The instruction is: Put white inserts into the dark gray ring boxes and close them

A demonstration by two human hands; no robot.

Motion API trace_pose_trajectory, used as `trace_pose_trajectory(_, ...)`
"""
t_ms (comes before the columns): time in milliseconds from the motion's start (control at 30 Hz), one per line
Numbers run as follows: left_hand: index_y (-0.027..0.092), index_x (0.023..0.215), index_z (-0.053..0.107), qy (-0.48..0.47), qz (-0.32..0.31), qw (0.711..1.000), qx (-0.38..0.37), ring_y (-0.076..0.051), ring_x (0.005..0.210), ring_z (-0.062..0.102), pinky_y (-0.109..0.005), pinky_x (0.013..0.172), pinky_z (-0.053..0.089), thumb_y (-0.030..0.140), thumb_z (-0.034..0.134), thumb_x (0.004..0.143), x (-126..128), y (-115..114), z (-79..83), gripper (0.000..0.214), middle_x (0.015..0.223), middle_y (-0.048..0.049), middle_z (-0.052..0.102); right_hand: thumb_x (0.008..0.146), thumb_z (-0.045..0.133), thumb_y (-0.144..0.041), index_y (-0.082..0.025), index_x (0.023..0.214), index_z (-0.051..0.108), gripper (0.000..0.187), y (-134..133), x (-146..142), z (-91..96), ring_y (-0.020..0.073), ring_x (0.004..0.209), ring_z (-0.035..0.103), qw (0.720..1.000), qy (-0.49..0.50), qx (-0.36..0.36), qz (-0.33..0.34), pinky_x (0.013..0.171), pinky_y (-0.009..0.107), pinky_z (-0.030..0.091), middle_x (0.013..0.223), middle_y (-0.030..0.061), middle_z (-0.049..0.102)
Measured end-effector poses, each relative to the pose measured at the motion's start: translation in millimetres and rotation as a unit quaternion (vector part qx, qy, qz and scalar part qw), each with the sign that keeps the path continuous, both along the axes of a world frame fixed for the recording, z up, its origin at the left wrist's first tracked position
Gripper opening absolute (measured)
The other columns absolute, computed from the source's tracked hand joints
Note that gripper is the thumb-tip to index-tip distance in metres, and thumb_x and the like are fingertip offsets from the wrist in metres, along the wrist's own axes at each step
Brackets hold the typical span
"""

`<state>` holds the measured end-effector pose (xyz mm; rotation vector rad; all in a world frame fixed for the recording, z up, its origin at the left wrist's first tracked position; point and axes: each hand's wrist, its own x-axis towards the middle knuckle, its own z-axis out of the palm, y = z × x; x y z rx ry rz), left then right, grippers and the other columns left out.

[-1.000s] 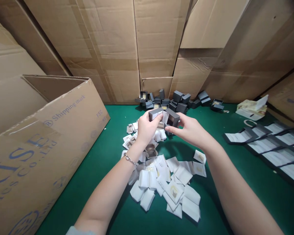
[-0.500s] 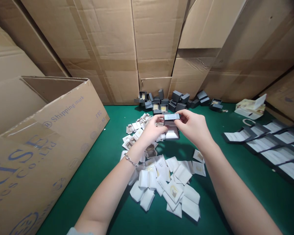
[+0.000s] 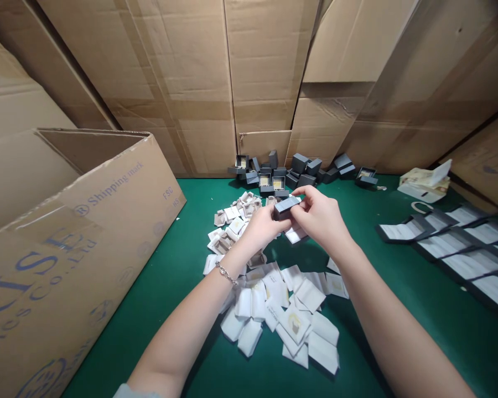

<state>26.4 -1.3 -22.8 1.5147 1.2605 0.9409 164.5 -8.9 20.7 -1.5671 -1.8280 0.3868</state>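
Head view. The left hand (image 3: 263, 228) and right hand (image 3: 319, 218) pinch one small grey box (image 3: 285, 208) between their fingertips, each hand narrowly closed on one end. The box appears light and stiff, probably thin card, and is best taken by its side walls. Just below the right hand lies a white insert (image 3: 295, 235). White pads (image 3: 274, 309) lie nearer the wrists, and more grey boxes (image 3: 299, 163) lie beyond the fingertips, on a green mat (image 3: 398, 342).

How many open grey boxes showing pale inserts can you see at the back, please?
4: one box at the left end of the pile, two side by side mid-pile, one apart on the right. More may be hidden.
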Motion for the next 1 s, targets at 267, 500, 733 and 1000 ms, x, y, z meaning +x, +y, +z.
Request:
trace_pose_trajectory(267,0.019,0.076,0.062,-0.030,0.014,0.998,0.054,-0.016,0.064,0.056,-0.025,0.058,0.041,0.035,0.068,0.069,-4.2,-0.9,-0.9,0.019,0.070,-0.0022,0.063,0.071,0.052,-0.022,-0.020,0.112,0.056,0.041,0.2,6.7,6.2,0.0139,0.058,0.053,0.997,0.043,-0.045,0.045,0.057,0.025,0.038,0.063,-0.0031,0.058)
trace_pose_trajectory(500,0.017,0.095,0.065,-0.182,0.063,0.981,-0.009,-0.016,0.071,0.061,-0.028,0.066,0.048,0.029,0.068,0.071,-2.1,6.1,1.1,0.027,0.085,-0.0040,0.069,0.081,0.052,-0.048,-0.017,0.126,0.047,0.054,11.8,20.8,6.5,0.0097,0.051,0.048,0.946,0.268,-0.133,0.123,0.055,0.025,0.043,0.069,-0.0022,0.056)
trace_pose_trajectory(733,0.016,0.101,0.063,-0.293,0.146,0.943,-0.051,-0.016,0.082,0.065,-0.028,0.076,0.051,0.023,0.063,0.076,-11.2,5.3,16.0,0.026,0.097,-0.0056,0.071,0.080,0.055,-0.047,-0.022,0.103,0.063,0.035,20.4,42.6,-0.9,0.0161,0.070,0.059,0.980,-0.036,-0.192,0.046,0.061,0.027,0.045,0.088,0.0042,0.066)
trace_pose_trajectory(1000,0.015,0.097,0.061,-0.362,0.158,0.916,-0.067,-0.016,0.081,0.067,-0.029,0.080,0.050,0.020,0.064,0.073,-14.5,7.3,16.9,0.025,0.087,-0.0041,0.071,0.086,0.052,-0.046,-0.019,0.062,0.043,0.037,29.3,66.8,-16.9,0.0091,0.041,0.046,0.839,-0.071,-0.538,0.046,0.049,0.025,0.047,0.051,0.0012,0.054)
